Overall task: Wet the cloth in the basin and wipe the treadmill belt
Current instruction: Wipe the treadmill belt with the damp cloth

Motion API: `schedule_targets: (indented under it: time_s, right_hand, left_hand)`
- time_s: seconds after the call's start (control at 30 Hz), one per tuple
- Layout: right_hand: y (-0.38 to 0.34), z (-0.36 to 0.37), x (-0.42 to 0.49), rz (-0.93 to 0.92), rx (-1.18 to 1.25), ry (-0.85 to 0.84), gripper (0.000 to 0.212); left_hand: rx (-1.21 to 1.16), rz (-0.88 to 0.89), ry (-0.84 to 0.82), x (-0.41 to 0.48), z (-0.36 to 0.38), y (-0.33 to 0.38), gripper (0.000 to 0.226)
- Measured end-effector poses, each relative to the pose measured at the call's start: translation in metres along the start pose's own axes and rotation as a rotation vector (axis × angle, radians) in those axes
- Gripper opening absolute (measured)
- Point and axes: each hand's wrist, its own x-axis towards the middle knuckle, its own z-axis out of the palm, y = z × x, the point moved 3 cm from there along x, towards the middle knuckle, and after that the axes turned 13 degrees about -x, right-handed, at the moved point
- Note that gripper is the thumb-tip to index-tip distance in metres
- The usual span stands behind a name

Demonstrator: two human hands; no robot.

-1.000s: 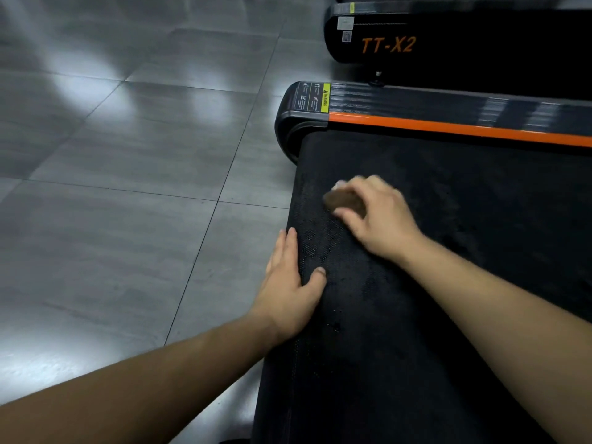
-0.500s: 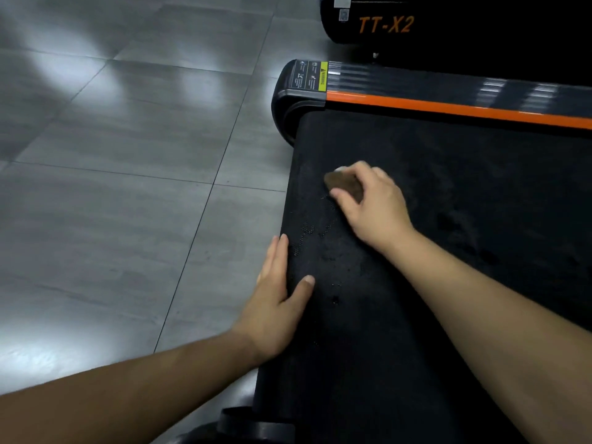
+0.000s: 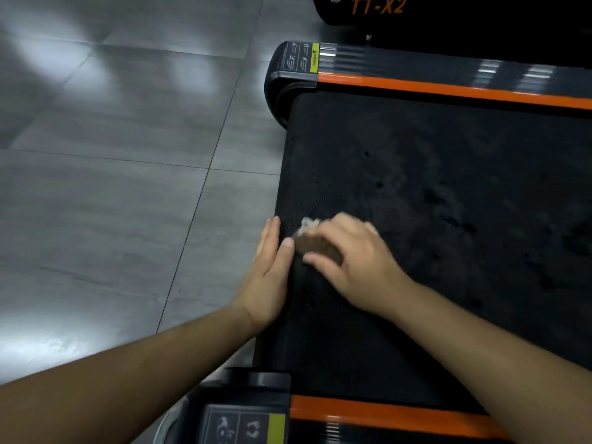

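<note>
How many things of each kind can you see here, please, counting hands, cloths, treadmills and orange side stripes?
Hands: 2 (left hand, right hand)
Cloths: 1 (cloth)
Treadmills: 2 (near treadmill, TT-X2 treadmill)
Orange stripes: 2 (far stripe, near stripe)
Total: 7

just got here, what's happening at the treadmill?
A person is wiping the treadmill belt. The right hand presses a brown cloth onto the belt near its end edge; it is motion-blurred. The left hand lies flat along that edge, thumb on the belt. Damp patches show across the belt. No basin in view.
</note>
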Motion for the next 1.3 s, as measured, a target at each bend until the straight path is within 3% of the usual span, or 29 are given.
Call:
schedule_targets:
  time_s: [0.1, 0.23, 0.3, 0.37, 0.47, 0.63, 0.7, 0.83, 1.0, 1.2, 1.3]
  right_hand:
    - [0.004, -0.005, -0.019, -0.119, 0.005, -0.054, 0.035]
    - [0.035, -0.013, 0.0, 0.202, 0.019, 0.068, 0.031]
    - [0.011, -0.008, -0.016, 0.129, 0.011, 0.022, 0.032]
    - [-0.022, -0.005, -0.047, -0.065, 0.039, -0.104, 0.037]
    - [-0.023, -0.009, -0.067, -0.189, 0.04, -0.179, 0.036]
    - [0.001, -0.014, -0.048, 0.05, 0.004, 0.011, 0.033]
    - [-0.021, -0.012, -0.066, -0.044, 0.033, -0.027, 0.029]
    - [-0.037, -0.01, -0.095, -0.239, 0.115, -0.19, 0.027]
    - [0.022, -0.026, -0.068, 0.036, 0.014, 0.013, 0.025]
    - [-0.002, -0.019, -0.108, -0.175, 0.026, -0.075, 0.031]
    - [0.039, -0.026, -0.078, 0.042, -0.061, 0.067, 0.024]
  left_hand:
    - [-0.082, -0.003, 0.011, -0.005, 0.0, 0.001, 0.071]
    - [-0.118, 0.002, 0.018, -0.008, 0.0, 0.0, 0.06]
    - [-0.139, -0.001, 0.024, -0.008, 0.0, 0.0, 0.068]
    - [-0.138, -0.005, 0.027, -0.009, -0.001, 0.001, 0.072]
    - [-0.147, -0.027, 0.032, -0.009, -0.001, 0.0, 0.083]
    - [-0.114, -0.005, 0.055, -0.011, 0.002, 0.002, 0.061]
    - [-0.093, 0.007, 0.061, -0.011, 0.003, 0.004, 0.064]
    - [0.065, 0.007, 0.041, -0.01, 0.003, 0.008, 0.074]
    - [0.319, 0.101, 0.019, 0.001, 0.009, 0.026, 0.06]
    - [0.495, 0.162, 0.003, 0.018, 0.03, 0.045, 0.053]
    - [0.561, 0.157, 0.009, 0.019, 0.032, 0.044, 0.053]
